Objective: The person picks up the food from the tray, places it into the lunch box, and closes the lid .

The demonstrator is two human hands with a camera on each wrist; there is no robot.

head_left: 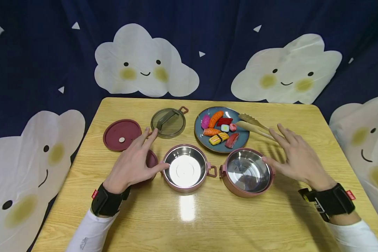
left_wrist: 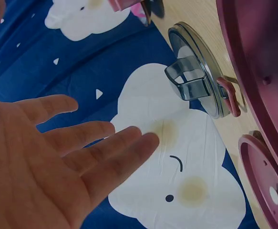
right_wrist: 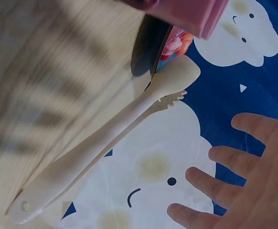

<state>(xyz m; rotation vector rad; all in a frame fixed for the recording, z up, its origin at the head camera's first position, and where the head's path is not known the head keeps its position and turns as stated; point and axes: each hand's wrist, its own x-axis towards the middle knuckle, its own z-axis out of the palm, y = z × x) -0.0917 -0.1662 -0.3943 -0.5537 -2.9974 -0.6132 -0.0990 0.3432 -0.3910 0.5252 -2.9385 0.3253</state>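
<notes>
My left hand (head_left: 132,164) hovers with spread fingers over a dark red bowl (head_left: 152,160), which it partly hides. Its thumb overlaps the left rim of a shallow pink pot (head_left: 184,187) with a steel inside. On the right, a deeper pink pot (head_left: 244,190) stands beside my right hand (head_left: 297,159), whose thumb overlaps that pot's rim in the head view. The right fingers are spread and hold nothing. Beyond them, beige tongs (right_wrist: 100,129), one end smooth and one toothed, lean on a blue plate (head_left: 201,140). Both palms show bare in the wrist views.
Several pieces of toy sushi (head_left: 218,138) lie on the plate. A clear lid (head_left: 173,127) with a dark handle is at the back, left of the plate. A flat dark red disc (head_left: 123,129) with a small white spot lies at the left. A cloud-print curtain (head_left: 214,35) hangs behind the wooden table (head_left: 226,224).
</notes>
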